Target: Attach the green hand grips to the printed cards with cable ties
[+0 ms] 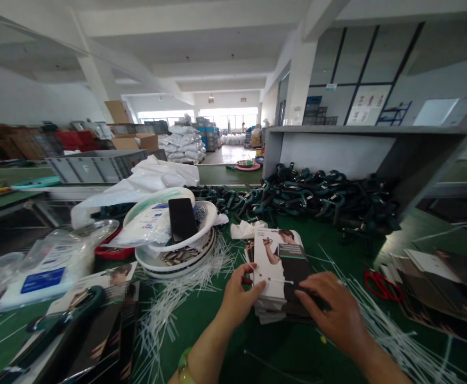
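Note:
A stack of printed cardboard cards point(266, 249) lies in front of me on the green table, the top one showing a person's picture and small punched holes. My left hand point(239, 290) grips the stack's left edge, thumb on the top card. A thin white cable tie point(288, 282) shows across the top card near its holes. At the card's right side, my right hand point(335, 306) has thumb and forefinger tips close together at the tie's end; its grip is partly hidden. More white cable ties point(165, 314) lie scattered left of the cards.
Dark green clamps point(321, 194) are heaped behind the cards. White bowls point(207, 226) with metal parts and a black phone point(182, 219) stand left. Red scissors point(382, 285) lie beside more cards point(437, 288) at right. A clamp point(71, 314) rests on cards at front left.

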{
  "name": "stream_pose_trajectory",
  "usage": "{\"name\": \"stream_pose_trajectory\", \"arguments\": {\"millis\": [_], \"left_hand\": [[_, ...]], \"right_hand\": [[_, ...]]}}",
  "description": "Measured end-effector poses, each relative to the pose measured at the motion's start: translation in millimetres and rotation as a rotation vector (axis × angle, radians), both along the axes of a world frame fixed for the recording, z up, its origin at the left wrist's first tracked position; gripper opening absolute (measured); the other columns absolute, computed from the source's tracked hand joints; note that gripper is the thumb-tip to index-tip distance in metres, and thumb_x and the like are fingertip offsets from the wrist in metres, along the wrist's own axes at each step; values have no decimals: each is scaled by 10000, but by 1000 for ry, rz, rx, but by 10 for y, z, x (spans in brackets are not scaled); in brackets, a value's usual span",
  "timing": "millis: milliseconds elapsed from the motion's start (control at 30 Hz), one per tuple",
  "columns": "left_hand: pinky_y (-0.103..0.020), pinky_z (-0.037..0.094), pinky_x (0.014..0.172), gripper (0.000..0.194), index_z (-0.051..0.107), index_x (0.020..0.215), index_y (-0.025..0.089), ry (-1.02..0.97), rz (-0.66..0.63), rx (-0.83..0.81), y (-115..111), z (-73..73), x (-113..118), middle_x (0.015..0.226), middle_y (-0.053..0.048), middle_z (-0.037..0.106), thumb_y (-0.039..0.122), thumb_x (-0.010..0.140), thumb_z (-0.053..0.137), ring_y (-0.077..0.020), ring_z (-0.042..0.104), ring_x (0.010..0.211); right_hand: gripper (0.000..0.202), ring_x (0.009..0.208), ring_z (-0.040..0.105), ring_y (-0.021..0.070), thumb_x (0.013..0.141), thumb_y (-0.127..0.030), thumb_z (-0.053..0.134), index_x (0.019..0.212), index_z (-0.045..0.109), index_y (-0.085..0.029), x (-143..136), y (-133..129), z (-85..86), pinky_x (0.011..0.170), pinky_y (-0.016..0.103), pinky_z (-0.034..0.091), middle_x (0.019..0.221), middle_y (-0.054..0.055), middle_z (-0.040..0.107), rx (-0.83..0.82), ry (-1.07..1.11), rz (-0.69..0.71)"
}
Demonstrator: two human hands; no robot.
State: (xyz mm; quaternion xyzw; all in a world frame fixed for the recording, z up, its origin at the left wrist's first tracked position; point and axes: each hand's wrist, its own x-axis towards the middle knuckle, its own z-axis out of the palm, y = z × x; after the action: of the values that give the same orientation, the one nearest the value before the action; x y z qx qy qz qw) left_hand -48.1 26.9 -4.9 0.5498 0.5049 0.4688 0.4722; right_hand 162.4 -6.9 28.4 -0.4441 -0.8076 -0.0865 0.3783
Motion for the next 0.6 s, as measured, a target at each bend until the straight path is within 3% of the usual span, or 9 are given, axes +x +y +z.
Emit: {"name": "stream_pose_trajectory", "arguments": {"millis": [67,233,333,400,500,600], "left_hand": [[-255,440,711,404,568,1074,186,-13,-2,18,3,-55,6,1105,-70,569,320,704,661,-143,528,806],[-295,447,752,434,580,1087,208,46,29,74,-2,-127,69,1099,-78,564,340,686,679,-191,527,898],[-357,430,858,445,568,1124,223,55,31,143,-61,-182,104,1182,-93,530,369,713,655,-241,502,1042],[-396,383,944,509,517,1205,234,72,21,207,-101,-255,124,1269,-103,478,375,731,635,-266,445,1155],[-433,275,1046,604,444,1293,238,153,38,304,-121,-390,162,1355,-110,406,376,734,628,-285,327,1276],[-454,224,1075,622,414,1325,241,222,47,341,-92,-494,194,1391,-117,364,391,752,605,-296,272,1315]], "right_hand": [[144,709,593,161,845,-294,532,762,615,-209,63,-184,-104,667,294,483,716,29,621,-36,-31,1],[117,639,598,144,782,-339,585,816,652,-249,51,-602,-387,579,240,462,750,13,646,-276,-352,116],[114,667,613,146,782,-326,588,823,666,-254,118,-580,-333,590,233,458,772,12,661,-346,-371,115],[132,687,620,146,809,-331,563,816,671,-255,260,-395,-169,603,235,458,759,2,666,-388,-322,65],[265,648,609,136,871,-333,465,718,657,-234,570,104,100,586,238,453,705,-11,653,-449,-221,-145],[244,662,625,131,867,-319,451,895,667,-209,845,754,188,600,228,471,759,1,679,-450,-177,-290]]}}
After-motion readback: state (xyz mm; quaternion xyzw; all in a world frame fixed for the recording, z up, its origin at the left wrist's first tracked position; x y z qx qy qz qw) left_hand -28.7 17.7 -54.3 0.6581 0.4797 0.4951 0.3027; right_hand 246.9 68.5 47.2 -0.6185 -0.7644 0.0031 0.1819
